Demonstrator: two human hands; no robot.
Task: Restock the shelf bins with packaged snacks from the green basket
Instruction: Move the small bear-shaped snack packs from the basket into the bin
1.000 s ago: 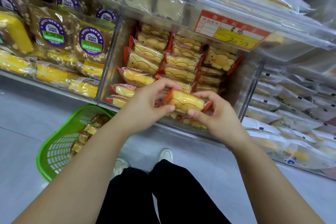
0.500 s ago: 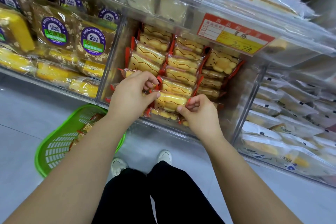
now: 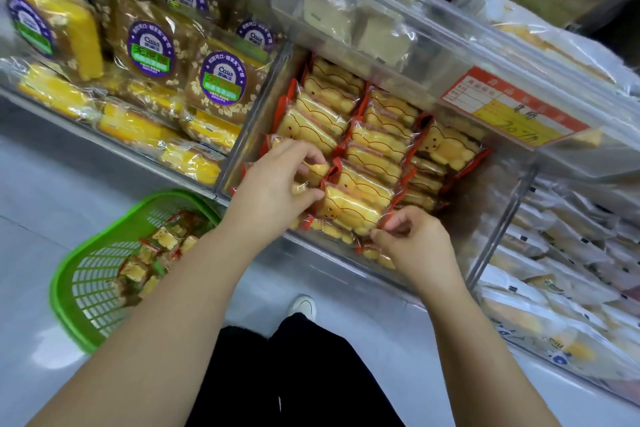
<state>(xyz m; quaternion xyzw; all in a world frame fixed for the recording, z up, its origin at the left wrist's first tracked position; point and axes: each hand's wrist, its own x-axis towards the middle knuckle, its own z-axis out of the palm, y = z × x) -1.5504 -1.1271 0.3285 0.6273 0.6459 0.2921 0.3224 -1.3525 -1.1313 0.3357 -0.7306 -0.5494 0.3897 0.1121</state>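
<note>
A yellow bear-shaped snack pack with red ends (image 3: 349, 206) lies at the front of the middle clear shelf bin (image 3: 332, 253), on rows of the same packs. My left hand (image 3: 273, 187) grips its left end, thumb on the wrapper. My right hand (image 3: 412, 239) pinches its red right end at the bin's front wall. The green basket (image 3: 86, 291) stands on the floor at lower left and holds several small packaged snacks.
The bin to the left holds yellow cakes and brown oat cakes with purple labels (image 3: 152, 48). The bin to the right holds white-wrapped packs (image 3: 554, 253). An upper clear bin with a red-yellow price tag (image 3: 509, 111) overhangs. My legs and a white shoe (image 3: 304, 305) are below.
Both hands carried the bear pack from in front of the bin forward into it and set it down on the front row. The view shifted slightly closer.
</note>
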